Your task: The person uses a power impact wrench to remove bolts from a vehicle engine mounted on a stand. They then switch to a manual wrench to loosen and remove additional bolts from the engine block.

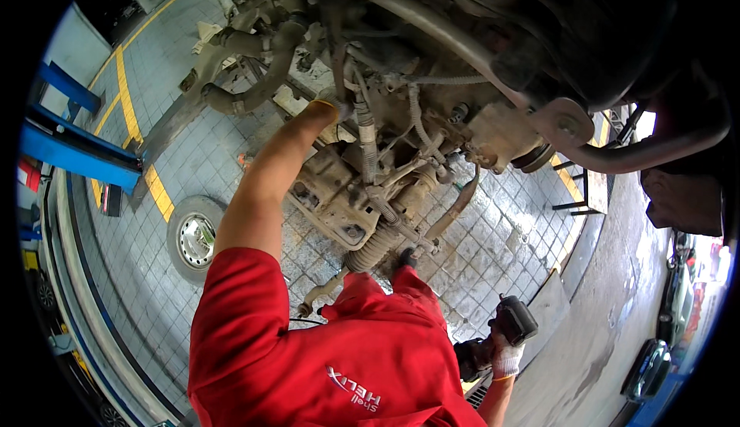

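Observation:
My left arm reaches up into the dirty underside of a raised vehicle. My gloved left hand is beside a corrugated hose among pipes and brackets; its fingers are hidden there. Low on the right, my right hand, in a pale glove, is closed around a black cordless impact wrench, held away from the vehicle. In front of me hang a mud-caked metal bracket, a ribbed rubber boot and a greasy housing.
A wheel lies on the tiled floor to the left, near a blue lift arm. A thick bent pipe hangs at upper left. A metal stand and a parked dark car are at right.

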`<move>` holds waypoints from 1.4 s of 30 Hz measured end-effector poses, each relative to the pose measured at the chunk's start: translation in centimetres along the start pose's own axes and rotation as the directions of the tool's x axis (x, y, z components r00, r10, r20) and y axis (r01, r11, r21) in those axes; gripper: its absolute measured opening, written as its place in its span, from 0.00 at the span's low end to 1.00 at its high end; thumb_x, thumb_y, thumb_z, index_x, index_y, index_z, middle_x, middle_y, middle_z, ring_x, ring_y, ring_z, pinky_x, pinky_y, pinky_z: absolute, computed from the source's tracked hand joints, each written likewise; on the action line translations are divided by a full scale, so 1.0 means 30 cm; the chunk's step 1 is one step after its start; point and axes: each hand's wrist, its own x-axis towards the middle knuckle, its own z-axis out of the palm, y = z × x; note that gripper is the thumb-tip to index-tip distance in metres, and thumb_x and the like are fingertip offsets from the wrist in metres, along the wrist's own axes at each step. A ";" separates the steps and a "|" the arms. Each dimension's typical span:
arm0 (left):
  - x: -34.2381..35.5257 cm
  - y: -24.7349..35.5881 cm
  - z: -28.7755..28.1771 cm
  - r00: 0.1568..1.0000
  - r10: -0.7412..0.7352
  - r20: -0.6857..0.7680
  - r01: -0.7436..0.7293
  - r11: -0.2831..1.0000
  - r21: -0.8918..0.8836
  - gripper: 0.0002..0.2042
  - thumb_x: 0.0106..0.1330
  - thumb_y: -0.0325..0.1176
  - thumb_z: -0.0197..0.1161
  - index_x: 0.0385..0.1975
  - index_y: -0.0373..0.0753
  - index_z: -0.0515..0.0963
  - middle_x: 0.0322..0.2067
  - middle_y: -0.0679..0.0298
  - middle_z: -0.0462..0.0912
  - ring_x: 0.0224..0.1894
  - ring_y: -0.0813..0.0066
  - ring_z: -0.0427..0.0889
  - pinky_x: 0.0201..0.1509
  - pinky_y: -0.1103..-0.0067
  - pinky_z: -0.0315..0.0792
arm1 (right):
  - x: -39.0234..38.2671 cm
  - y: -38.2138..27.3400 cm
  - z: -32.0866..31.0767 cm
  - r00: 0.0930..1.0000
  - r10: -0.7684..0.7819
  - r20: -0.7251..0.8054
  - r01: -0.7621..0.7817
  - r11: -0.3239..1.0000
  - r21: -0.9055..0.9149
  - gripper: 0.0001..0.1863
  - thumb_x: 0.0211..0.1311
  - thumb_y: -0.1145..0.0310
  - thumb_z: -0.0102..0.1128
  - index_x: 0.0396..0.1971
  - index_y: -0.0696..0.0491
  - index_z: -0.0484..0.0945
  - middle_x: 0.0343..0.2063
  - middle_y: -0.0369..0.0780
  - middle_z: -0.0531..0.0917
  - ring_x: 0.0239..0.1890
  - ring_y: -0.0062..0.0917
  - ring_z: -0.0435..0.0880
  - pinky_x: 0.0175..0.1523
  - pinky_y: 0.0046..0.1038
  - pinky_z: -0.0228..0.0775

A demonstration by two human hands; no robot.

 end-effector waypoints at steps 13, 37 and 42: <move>-1.113 0.400 -0.610 0.985 0.016 0.169 -0.090 0.894 0.438 0.11 0.70 0.39 0.61 0.41 0.38 0.82 0.39 0.54 0.88 0.45 0.58 0.88 0.51 0.61 0.80 | 0.088 0.011 -0.044 0.995 -0.041 0.089 0.039 0.999 0.020 0.29 0.60 0.73 0.72 0.63 0.51 0.78 0.51 0.36 0.86 0.51 0.22 0.84 0.55 0.28 0.78; -1.344 1.492 -0.116 0.579 0.815 0.008 -0.768 0.543 0.340 0.07 0.61 0.33 0.59 0.32 0.36 0.78 0.26 0.57 0.83 0.29 0.62 0.86 0.30 0.66 0.79 | 0.341 0.279 -0.422 0.884 -0.351 0.310 0.416 0.892 -0.176 0.28 0.62 0.66 0.74 0.62 0.55 0.78 0.56 0.42 0.85 0.58 0.30 0.85 0.64 0.33 0.75; -0.722 1.484 0.268 0.940 0.317 -0.122 -0.249 0.887 0.388 0.14 0.73 0.35 0.53 0.51 0.33 0.76 0.49 0.49 0.82 0.48 0.57 0.87 0.47 0.63 0.83 | 0.240 0.445 -0.535 0.974 -0.197 0.108 0.182 0.974 0.138 0.35 0.62 0.71 0.73 0.68 0.56 0.69 0.60 0.44 0.82 0.60 0.33 0.83 0.65 0.35 0.75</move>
